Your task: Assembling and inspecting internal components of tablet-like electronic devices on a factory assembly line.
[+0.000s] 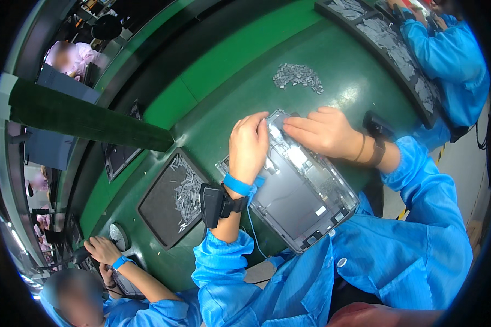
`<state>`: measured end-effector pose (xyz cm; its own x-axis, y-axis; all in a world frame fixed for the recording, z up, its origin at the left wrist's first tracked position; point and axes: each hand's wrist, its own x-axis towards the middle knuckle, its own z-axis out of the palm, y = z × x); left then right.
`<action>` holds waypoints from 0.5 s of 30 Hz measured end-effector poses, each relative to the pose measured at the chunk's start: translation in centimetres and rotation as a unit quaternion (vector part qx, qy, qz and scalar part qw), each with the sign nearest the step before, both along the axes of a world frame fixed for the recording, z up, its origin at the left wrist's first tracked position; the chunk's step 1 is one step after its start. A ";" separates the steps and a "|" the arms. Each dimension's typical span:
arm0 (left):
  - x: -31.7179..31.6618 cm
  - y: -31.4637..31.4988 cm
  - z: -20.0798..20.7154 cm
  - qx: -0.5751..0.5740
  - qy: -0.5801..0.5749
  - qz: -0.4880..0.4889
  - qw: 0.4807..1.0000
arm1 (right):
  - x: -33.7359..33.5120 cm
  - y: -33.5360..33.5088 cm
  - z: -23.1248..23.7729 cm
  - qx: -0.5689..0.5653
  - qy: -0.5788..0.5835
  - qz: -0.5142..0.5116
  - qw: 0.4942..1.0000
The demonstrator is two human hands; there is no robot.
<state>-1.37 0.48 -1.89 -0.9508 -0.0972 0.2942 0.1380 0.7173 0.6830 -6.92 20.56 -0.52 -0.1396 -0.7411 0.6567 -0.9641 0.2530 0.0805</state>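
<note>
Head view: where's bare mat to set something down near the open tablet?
Bare green mat lies between the small grey parts pile and the black tray. It is crowded at the tablet shell, where the left hand and right hand press.

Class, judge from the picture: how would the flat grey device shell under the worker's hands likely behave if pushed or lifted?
The grey shell looks thin and rigid, so probably stiff and light. Lying flat on the smooth green bench, it would likely slide rather than tip. Its exposed inner parts seem fragile.
</note>
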 end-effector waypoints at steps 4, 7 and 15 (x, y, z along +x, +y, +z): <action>0.0 0.0 -0.3 0.021 -0.039 -0.001 0.999 | 0.3 -0.9 -0.5 0.040 -0.004 -0.026 0.999; 0.0 -0.1 -0.2 0.020 -0.035 -0.004 0.999 | 0.1 -1.0 -0.9 0.039 -0.017 -0.027 0.999; 0.3 -0.1 0.0 -0.007 -0.009 -0.006 1.000 | -1.0 -1.2 0.3 0.102 -0.061 0.017 0.993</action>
